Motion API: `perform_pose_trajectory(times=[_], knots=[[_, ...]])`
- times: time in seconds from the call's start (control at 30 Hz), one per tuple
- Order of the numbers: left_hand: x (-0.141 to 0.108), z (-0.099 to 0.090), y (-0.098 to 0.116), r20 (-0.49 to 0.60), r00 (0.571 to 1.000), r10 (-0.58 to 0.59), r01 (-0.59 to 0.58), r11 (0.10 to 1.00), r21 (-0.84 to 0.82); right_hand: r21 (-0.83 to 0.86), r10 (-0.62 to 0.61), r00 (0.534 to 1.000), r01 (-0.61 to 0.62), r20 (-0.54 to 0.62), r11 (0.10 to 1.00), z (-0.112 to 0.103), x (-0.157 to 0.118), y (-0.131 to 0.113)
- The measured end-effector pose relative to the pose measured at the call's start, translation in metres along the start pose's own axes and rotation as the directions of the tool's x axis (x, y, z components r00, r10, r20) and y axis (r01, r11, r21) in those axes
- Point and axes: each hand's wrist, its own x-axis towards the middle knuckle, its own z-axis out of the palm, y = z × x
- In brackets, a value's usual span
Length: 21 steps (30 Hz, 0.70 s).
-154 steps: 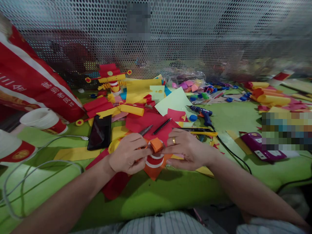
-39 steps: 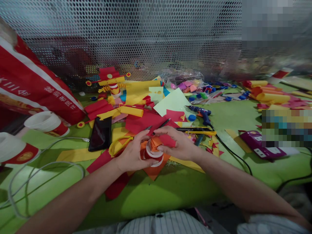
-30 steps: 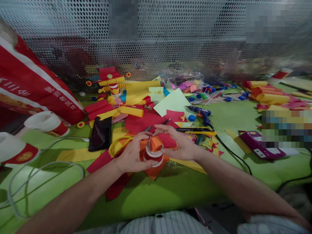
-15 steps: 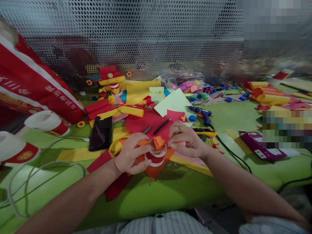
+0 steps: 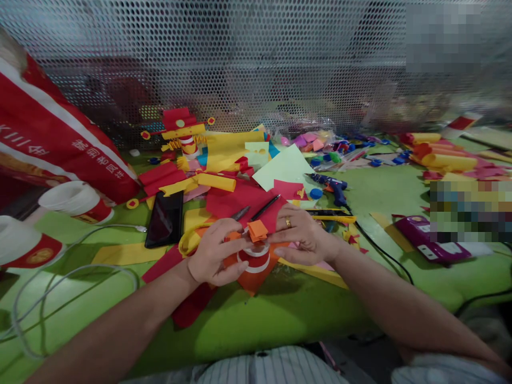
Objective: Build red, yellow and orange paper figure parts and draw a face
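Observation:
A small white paper cup with a red band [image 5: 254,262] stands on orange paper at the table's near side. My left hand [image 5: 218,255] curls round its left side, thumb low in front and index finger near the rim. On top of the cup sits a folded stack of orange paper [image 5: 257,230]. Fingertips of my right hand [image 5: 306,236] press the stack and the rim from the right; the thumb lies lower, in front. Just behind are a black pen [image 5: 265,207] and a dark pointed tool [image 5: 241,213], lying on red paper [image 5: 236,196].
A glue gun [image 5: 330,184] lies behind my right hand, its cord running right. To the left are a black phone [image 5: 165,218], a white cable [image 5: 120,226] and stacked paper cups [image 5: 76,201]. A paper figure [image 5: 186,141] stands at the back. Rightward lies a purple box [image 5: 432,240].
My right hand has moved slightly down and left, its fingers stretching against the orange stack. The stack has shifted a little up and left. My left hand stays round the cup.

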Motion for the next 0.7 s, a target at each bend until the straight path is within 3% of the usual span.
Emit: perform_pose_trajectory(times=[0.7], knots=[[0.001, 0.003, 0.002, 0.002, 1.000, -0.001, 0.001, 0.998, 0.063, -0.157, -0.051, 0.995, 0.065, 0.091, 0.986, -0.001, 0.005, -0.011]])
